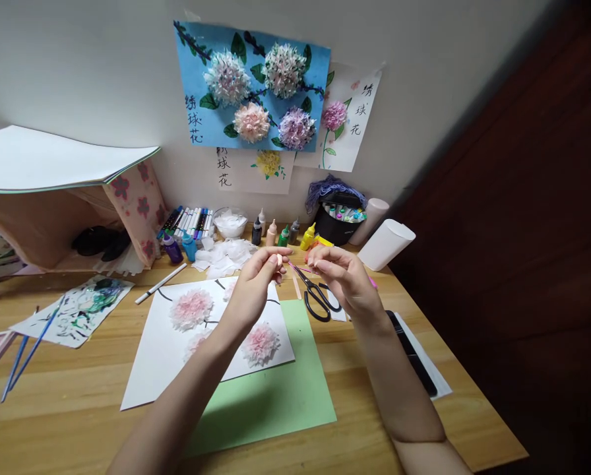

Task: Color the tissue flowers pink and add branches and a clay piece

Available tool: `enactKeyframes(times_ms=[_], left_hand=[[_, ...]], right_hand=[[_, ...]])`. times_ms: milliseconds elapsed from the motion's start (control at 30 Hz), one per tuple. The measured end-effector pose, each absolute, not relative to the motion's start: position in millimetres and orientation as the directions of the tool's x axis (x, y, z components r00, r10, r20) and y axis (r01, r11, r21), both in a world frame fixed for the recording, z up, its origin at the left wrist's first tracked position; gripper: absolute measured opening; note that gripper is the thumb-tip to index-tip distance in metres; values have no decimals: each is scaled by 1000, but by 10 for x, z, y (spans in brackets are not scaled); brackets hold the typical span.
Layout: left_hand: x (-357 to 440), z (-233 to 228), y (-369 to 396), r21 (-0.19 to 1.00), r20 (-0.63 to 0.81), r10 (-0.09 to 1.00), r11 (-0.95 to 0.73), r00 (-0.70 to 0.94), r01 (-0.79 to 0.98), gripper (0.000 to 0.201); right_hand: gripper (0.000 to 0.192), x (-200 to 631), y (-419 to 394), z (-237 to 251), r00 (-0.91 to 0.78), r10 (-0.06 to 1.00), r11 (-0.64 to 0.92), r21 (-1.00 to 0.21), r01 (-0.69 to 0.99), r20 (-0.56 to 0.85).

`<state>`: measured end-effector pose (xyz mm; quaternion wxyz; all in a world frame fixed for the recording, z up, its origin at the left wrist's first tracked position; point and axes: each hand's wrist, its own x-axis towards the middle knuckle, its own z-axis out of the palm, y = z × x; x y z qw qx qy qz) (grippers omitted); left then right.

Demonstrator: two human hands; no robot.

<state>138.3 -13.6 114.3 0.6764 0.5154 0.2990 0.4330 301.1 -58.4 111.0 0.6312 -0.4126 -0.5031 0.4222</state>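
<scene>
My left hand (256, 282) is raised over the back of a white sheet (150, 369), its thumb and fingers pinched together. Something small and pale may be between them, too small to name. Across from it, my right hand (347, 280) is also closed in a pinch, and whatever its fingertips hold cannot be made out. A narrow gap separates the hands. Black-handled scissors (318, 307) lie on the table between and below them. Several pink-and-white ruffled paper flowers (260, 343) sit on the white sheet, partly covered by my left arm.
Green paper (270, 409) lies under the white sheet. Behind are crumpled white tissue (226, 256), paint bottles (308, 236), markers (194, 221) and a black pen holder (338, 227). Brushes (38, 343) and a paint-stained sheet (82, 313) lie left. A blue flower picture (256, 72) hangs on the wall.
</scene>
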Motion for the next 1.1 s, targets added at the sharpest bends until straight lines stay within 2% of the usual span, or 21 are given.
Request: enactKeyframes(times_ms=[267,367,533,667,833,967,1100], left_hand=[[1360,1205,-206,943,25,878,139,478,-304,18],[1362,1211,-225,938,43,863,138,504,-317,19],[1355,1237,-268,944,77,840,112,537,-311,20],[1344,1258,-302,953,105,833,71,544,-293,20],[1361,1224,-323,956,189,813,-22,552,-294,22],[1373,1209,-356,958,277,790,-179,547,-226,25],[1368,1221,-387,933,353,779,-338,519,-127,24]], right_hand=[[12,2941,-608,1145,12,948,314,-932,-179,317],[17,2933,-595,1131,15,941,336,-922,-194,339],[14,2940,-595,1093,24,922,385,-913,-136,385],[11,2925,-622,1105,67,917,395,-918,-29,392],[4,2863,-662,1147,174,843,474,-856,208,509],[6,2824,-708,1160,221,791,450,-787,422,570],[10,2788,-777,1190,197,739,426,-673,605,645]])
